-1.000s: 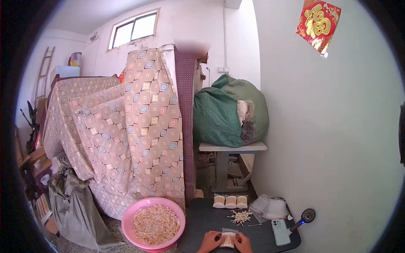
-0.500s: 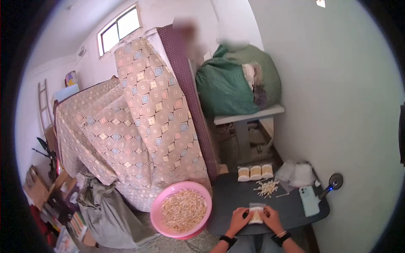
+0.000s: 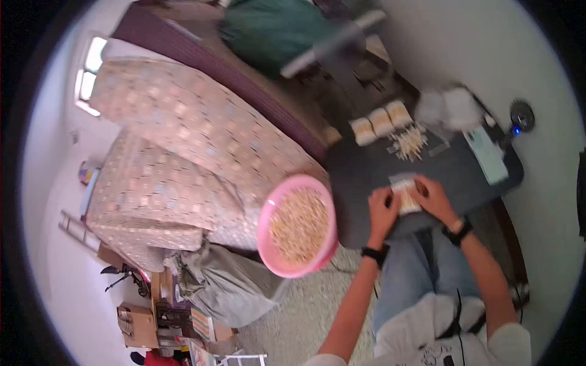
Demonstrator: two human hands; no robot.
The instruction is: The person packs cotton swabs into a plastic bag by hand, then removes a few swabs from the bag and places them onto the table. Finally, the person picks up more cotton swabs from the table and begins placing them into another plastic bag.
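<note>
A small clear plastic bag of cotton swabs [image 3: 408,200] lies at the near side of the dark table [image 3: 357,180]. My left hand [image 3: 383,210] is closed on the bag's left edge. On the opposite edge my right hand [image 3: 432,198] also grips it, fingers bent over the top. Beyond the hands lies a loose pile of cotton swabs [image 3: 409,144]. Three filled swab packs [image 3: 383,122] stand in a row behind that pile. Motion blur hides fine detail of the fingers.
A pink basin [image 3: 264,235] full of swab-like pieces stands left of the table. Clear plastic bags [image 3: 448,110], a phone [image 3: 487,157] and a small fan [image 3: 522,116] are at the table's right side. A grey sack [image 3: 235,287] lies on the floor.
The camera has tilted down and turned, so the table appears higher and rotated, and my arms and legs show. Both hands still hold the swab bag.
</note>
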